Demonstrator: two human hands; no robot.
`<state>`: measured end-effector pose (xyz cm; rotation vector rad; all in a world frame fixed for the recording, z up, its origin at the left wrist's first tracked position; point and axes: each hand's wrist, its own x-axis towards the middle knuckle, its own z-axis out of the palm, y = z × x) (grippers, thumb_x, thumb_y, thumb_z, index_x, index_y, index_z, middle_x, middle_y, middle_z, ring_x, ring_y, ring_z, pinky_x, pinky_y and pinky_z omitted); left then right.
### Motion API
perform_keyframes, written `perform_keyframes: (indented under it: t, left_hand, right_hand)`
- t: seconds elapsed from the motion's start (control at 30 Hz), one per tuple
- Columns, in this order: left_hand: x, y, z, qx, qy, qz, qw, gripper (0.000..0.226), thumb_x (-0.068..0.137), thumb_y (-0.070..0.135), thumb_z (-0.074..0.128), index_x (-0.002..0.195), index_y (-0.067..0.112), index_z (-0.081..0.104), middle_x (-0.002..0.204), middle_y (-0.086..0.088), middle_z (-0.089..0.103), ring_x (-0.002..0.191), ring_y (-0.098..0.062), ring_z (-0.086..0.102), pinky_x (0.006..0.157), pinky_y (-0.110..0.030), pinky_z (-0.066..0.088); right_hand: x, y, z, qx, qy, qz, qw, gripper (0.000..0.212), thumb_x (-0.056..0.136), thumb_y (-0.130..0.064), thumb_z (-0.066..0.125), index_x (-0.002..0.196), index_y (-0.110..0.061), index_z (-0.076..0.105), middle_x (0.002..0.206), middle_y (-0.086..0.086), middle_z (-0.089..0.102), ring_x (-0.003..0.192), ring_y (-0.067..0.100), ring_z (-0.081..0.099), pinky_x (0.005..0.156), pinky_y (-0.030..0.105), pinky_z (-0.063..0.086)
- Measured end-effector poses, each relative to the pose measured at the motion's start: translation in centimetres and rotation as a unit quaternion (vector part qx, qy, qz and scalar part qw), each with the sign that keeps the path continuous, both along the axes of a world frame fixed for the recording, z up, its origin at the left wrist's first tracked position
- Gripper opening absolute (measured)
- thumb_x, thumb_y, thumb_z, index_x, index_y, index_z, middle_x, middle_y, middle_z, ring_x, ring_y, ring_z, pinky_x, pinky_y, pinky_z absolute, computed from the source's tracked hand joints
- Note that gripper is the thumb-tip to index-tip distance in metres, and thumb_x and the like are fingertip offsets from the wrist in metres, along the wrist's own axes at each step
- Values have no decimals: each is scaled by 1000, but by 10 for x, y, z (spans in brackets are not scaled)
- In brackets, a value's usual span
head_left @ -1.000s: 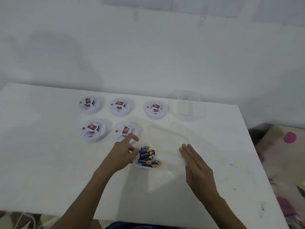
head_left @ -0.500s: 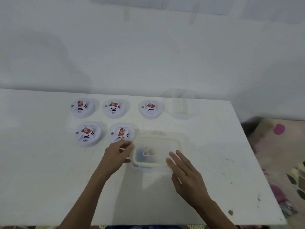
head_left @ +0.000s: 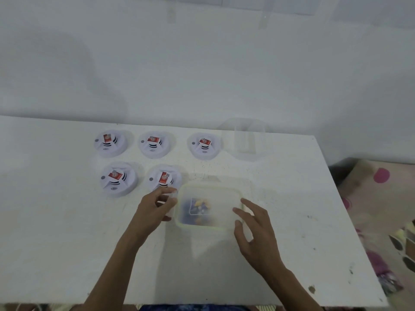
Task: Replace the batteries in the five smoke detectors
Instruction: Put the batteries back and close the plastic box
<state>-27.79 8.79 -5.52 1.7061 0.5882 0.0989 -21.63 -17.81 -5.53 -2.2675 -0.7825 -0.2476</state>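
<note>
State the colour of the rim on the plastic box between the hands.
Pale yellow-green rim on a translucent box, seen in the head view.

We are looking into what seems a plain room of a home, with a makeshift work spot in it: a scuffed, speckled white counter is standing against a bare white wall, a patterned cloth with pink dots is lying on the floor past its right end, and a lidded plastic food box is sitting on the counter.
</note>
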Motion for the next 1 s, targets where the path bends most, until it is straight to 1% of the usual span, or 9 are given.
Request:
perform_keyframes:
  t: [0.1, 0.2, 0.33, 0.4, 0.5, 0.67, 0.77, 0.83, 1.0]
  left_hand:
    - [0, 0, -1, 35, 11, -7, 999, 16, 93, 25, 60, 99, 40, 64, 91, 8, 70, 82, -12, 68, 63, -25, 59]
    - [4, -9, -2, 118, 29, 0, 993, 19, 94, 23, 58, 112, 30, 62, 105, 8, 64, 90, -10, 63, 74, -28, 54]
    - [6, -22, 2, 226, 18, 52, 972, 29, 89, 16, 62, 118, 20, 60, 108, 4, 56, 92, -11, 56, 79, -24, 44]
    - [5, -26, 3, 237, 20, 60, 969, 28, 90, 16, 61, 118, 17, 63, 108, 2, 61, 91, -11, 57, 80, -25, 46]
    - [4, -31, 3, 252, 21, 70, 965, 29, 92, 17, 59, 120, 14, 65, 108, -2, 67, 87, -10, 58, 81, -25, 47]
    - [2, -28, 5, 233, 62, 40, 970, 37, 87, 36, 65, 122, 23, 65, 104, 3, 73, 87, -9, 65, 86, -32, 52]
    - [2, -24, 5, 197, 67, 27, 978, 37, 86, 35, 67, 122, 25, 66, 107, 2, 73, 93, -11, 67, 89, -37, 54]
    - [2, -24, 4, 178, 60, 26, 982, 35, 86, 32, 68, 120, 25, 66, 107, 1, 73, 90, -10, 66, 87, -34, 54]
    - [1, -23, 1, 129, 45, 18, 990, 33, 87, 31, 67, 120, 26, 63, 108, 2, 71, 91, -9, 66, 77, -25, 53]
  right_hand:
    - [0, 2, 0, -4, 3, 8, 1000, 24, 81, -8, 68, 104, -12, 71, 125, 5, 60, 113, 19, 51, 91, 18, 44]
    - [-2, 5, -1, -9, 30, -4, 999, 24, 81, -8, 69, 104, -14, 70, 129, 6, 55, 116, 17, 49, 87, 24, 49]
    - [-2, 12, 2, 42, 144, -86, 985, 25, 86, -15, 66, 110, -23, 64, 130, -2, 49, 114, 11, 51, 87, 16, 42]
    - [0, 15, 5, 76, 213, -114, 967, 25, 88, -20, 65, 111, -29, 59, 121, -7, 54, 105, 10, 58, 80, 12, 44]
    - [1, 19, 10, 89, 248, -135, 955, 25, 87, -23, 65, 109, -31, 58, 114, -8, 56, 95, 8, 59, 72, 8, 42]
    - [1, 22, 12, 63, 246, -147, 956, 24, 86, -24, 65, 108, -29, 57, 103, -7, 56, 89, 5, 57, 70, 10, 41]
    - [4, 25, 13, 78, 282, -150, 944, 23, 86, -21, 63, 107, -26, 56, 102, -6, 60, 92, 11, 58, 76, 24, 49]
    - [6, 26, 14, 72, 284, -146, 945, 22, 86, -20, 62, 106, -25, 55, 101, -4, 60, 91, 13, 58, 78, 30, 51]
    - [12, 21, 14, 73, 295, -127, 944, 25, 83, -21, 64, 104, -29, 53, 98, -2, 60, 90, 17, 59, 76, 31, 53]
